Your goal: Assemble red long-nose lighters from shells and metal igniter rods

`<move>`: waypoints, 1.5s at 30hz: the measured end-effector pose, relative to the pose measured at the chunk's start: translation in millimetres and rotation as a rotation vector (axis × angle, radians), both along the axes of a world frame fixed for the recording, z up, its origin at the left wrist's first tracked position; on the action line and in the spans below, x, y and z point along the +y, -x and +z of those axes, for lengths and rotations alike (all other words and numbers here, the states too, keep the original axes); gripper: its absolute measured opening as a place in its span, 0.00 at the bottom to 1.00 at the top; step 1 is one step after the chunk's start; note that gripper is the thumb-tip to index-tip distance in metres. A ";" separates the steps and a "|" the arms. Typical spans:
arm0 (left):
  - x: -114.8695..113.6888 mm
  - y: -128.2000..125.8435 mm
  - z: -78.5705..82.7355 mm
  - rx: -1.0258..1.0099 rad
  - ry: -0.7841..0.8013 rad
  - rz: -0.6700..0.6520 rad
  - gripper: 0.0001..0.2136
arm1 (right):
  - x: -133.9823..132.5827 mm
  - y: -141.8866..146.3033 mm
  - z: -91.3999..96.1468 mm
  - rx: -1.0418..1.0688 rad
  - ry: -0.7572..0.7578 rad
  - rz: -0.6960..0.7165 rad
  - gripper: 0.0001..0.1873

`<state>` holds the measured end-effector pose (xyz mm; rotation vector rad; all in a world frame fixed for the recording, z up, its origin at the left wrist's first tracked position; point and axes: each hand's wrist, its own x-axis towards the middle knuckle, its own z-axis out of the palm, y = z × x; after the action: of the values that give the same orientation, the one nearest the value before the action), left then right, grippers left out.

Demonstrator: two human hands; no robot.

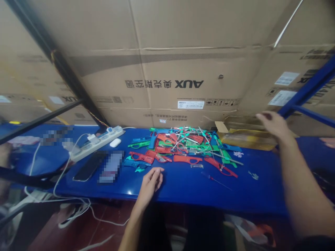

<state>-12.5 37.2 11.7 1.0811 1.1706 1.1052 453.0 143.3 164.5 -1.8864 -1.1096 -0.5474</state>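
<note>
My left hand (154, 179) rests at the near side of the blue table with its fingers curled in; nothing shows in it. Just beyond it lie a blue lighter casing (137, 164) and a red lighter casing (142, 157). My right hand (272, 122) is raised over the right end of an open cardboard box (248, 139), its fingers smeared by motion. Between the hands spreads a heap of red, green and blue gun-shaped lighter casings (187, 159) with metal tubes and thin wires. A thin screwdriver (213, 179) lies in front of the heap.
On the left are a power strip (98, 143) with plugs and cables, a white earphone case (115, 143) and two phones, one dark (90, 165). Small pink parts (238, 154) and pale pieces (253, 175) lie at right. A large carton wall (162, 66) stands behind.
</note>
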 end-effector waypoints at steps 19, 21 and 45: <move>26.4 -15.1 6.7 0.594 -0.366 -0.217 0.13 | -152.5 154.6 -188.2 0.056 0.342 0.337 0.31; 40.9 -27.8 9.5 0.739 -0.476 -0.178 0.11 | -151.6 155.3 -189.2 0.091 0.336 0.331 0.30; 129.9 -10.1 42.6 1.145 -0.511 -0.180 0.12 | -152.6 158.6 -190.2 0.064 0.377 0.326 0.27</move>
<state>-2.4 167.1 54.3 2.3355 1.6162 0.5976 294.4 -9.3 -25.8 -1.9604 -1.5205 -0.0950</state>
